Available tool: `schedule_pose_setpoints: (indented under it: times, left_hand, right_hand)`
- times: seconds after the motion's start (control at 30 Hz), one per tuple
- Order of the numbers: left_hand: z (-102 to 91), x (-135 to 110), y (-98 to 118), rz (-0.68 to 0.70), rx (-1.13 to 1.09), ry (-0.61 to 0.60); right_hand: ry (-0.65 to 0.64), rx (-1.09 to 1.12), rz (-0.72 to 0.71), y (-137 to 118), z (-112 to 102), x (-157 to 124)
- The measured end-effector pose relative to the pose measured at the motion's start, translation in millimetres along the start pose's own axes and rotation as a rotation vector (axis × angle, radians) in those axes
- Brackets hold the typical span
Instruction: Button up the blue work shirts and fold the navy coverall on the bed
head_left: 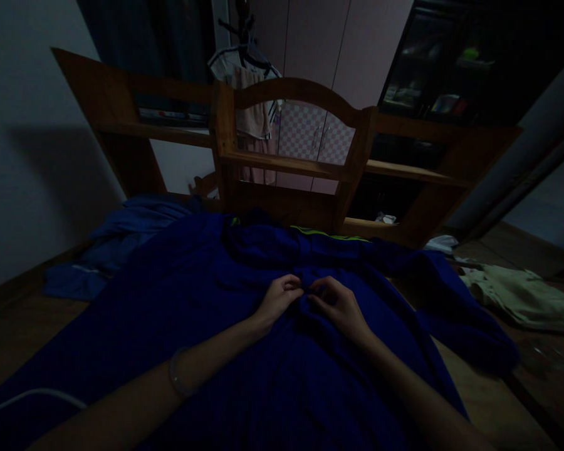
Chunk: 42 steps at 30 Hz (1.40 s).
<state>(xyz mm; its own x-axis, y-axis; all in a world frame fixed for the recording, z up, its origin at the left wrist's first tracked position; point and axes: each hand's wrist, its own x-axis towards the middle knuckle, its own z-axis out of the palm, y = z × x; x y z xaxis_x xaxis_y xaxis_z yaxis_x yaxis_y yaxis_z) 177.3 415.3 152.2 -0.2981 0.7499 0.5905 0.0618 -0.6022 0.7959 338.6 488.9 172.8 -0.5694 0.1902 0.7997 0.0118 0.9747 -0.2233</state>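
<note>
A large dark blue long-sleeved garment (169, 319) is spread out before me, with a yellow-green strip along its far edge. Near its middle, my left hand (279, 300) pinches the cloth between thumb and fingers. Just to the right, my right hand (341, 307) has its thumb and fingers curled in on the same spot, a small gap from the left fingertips. The cloth is gathered and creased around both hands. Dim light hides the detail between the fingertips. One sleeve stretches out to the right.
Beyond the garment stands a wooden shelf frame (282, 164) with an arched top. Lighter blue cloth (136, 228) lies bunched at the left, and pale folded clothing (526, 294) at the right. A white cable (42, 391) crosses the lower left. Clothes hang from a rack (249, 94) behind.
</note>
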Motion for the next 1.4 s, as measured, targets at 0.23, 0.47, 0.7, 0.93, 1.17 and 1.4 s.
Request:
schedule_pose_setpoints:
  times: [0.23, 0.47, 0.7, 0.93, 1.17, 1.4]
  left_hand:
    - [-0.8, 0, 2, -0.001, -0.031, -0.005]
    - [-2.4, -1, 2, -0.008, -0.020, 0.007]
    - [-0.3, -3, 0, 0.000, -0.053, 0.088]
    - [7.2, -12, 4, 0.032, -0.018, 0.192]
    - [7.3, -12, 4, 0.107, 0.011, 0.183]
    - [8.7, -13, 5, 0.098, 0.021, 0.204]
  right_hand:
    - [0.008, 0.010, 0.055, -1, -1, -1]
    - [0.025, -0.021, -0.015, -3, -3, -2]
    - [0.031, -0.027, -0.099, -8, -4, 0]
    - [0.013, -0.048, 0.000, 2, -3, -1]
    - [0.038, -0.061, -0.055, -2, -7, -1]
    - [0.019, -0.032, -0.140, -6, -7, -1]
